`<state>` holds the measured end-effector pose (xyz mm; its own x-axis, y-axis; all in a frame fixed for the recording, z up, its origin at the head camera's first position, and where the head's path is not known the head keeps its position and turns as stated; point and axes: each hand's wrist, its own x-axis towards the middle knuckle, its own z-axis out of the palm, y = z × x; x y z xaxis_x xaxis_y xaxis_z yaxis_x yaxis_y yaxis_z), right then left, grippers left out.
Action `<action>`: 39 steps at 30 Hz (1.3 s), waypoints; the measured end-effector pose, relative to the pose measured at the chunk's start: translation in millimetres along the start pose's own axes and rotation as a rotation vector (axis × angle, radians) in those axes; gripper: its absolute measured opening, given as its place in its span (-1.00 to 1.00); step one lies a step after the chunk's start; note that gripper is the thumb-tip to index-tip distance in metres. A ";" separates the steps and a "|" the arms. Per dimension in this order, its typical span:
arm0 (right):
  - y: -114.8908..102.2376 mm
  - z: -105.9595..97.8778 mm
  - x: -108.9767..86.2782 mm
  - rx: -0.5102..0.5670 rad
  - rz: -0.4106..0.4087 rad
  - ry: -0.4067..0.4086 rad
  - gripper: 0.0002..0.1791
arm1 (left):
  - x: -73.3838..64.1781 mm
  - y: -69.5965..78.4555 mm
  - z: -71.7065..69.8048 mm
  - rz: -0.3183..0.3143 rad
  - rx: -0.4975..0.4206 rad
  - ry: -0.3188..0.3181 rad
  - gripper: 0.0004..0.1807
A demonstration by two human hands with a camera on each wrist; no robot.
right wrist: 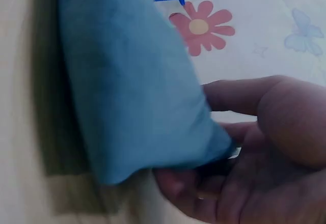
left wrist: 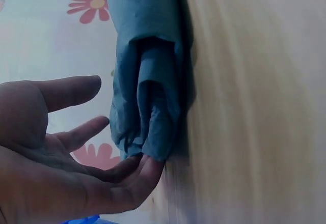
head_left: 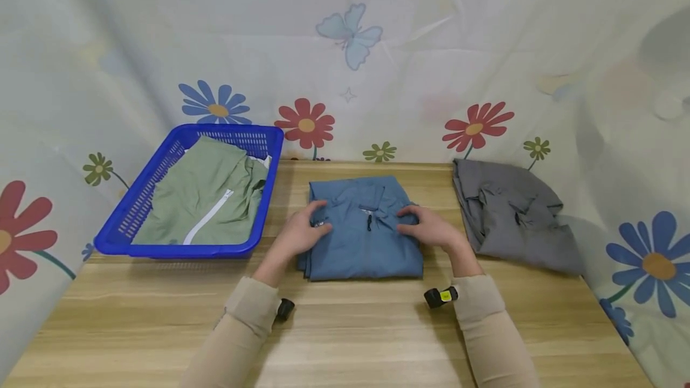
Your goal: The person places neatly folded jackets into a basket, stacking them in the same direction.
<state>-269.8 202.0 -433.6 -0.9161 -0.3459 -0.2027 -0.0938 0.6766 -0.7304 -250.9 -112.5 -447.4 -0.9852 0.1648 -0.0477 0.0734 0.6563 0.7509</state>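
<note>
Blue garment: here it lies, folded into a neat block [head_left: 366, 256], mid-desk, nearer the back edge than the front, with a dark zip pull at its collar.
Left hand [head_left: 300, 230]: up against the block's left side, fingers loosely bent and touching the rolled end of the cloth; the wrist view has the thumb standing clear of it.
Right hand [head_left: 433, 229]: on the opposite side, and this one has a grip, thumb over the blue cloth and fingers tucked beneath its edge.
Folds: layer inside layer at the left end, seen from the left wrist; the cloth's right side looks smooth from the right wrist, a little blurred.
Basket [head_left: 188, 250]: blue plastic, filling the desk's back left corner, well apart from the block.
Green garment [head_left: 183, 190]: heaped inside that basket, white zip [head_left: 207, 218] slanting across it.
Grey garment [head_left: 504, 241]: folded, rumpled, over at the back right corner, one end reaching the right edge of the desk [head_left: 350, 334].
Sleeves: beige, cuffs [head_left: 253, 307] turned back, a small black device [head_left: 433, 298] beside each.
Backdrop: white sheet [head_left: 404, 88] behind the back edge, printed flowers and a pale blue butterfly [head_left: 353, 36].
</note>
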 end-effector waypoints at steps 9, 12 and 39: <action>9.5 4.5 7.4 0.157 0.002 0.012 -0.57 | 1.6 -2.1 -2.2 -0.028 -0.115 0.000 -0.34; 10.6 4.5 8.2 0.176 -0.008 0.029 -0.58 | 1.4 -2.3 -3.4 -0.031 -0.098 -0.008 -0.38; -16.2 3.5 -3.8 0.203 -0.098 0.069 -0.45 | -7.7 12.4 -14.0 -0.063 -0.057 0.034 -0.50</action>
<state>-263.4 190.1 -423.3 -0.9318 -0.3532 -0.0844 -0.1095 0.4949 -0.8620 -244.6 -115.9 -428.5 -0.9924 0.0983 -0.0743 0.0029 0.6212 0.7837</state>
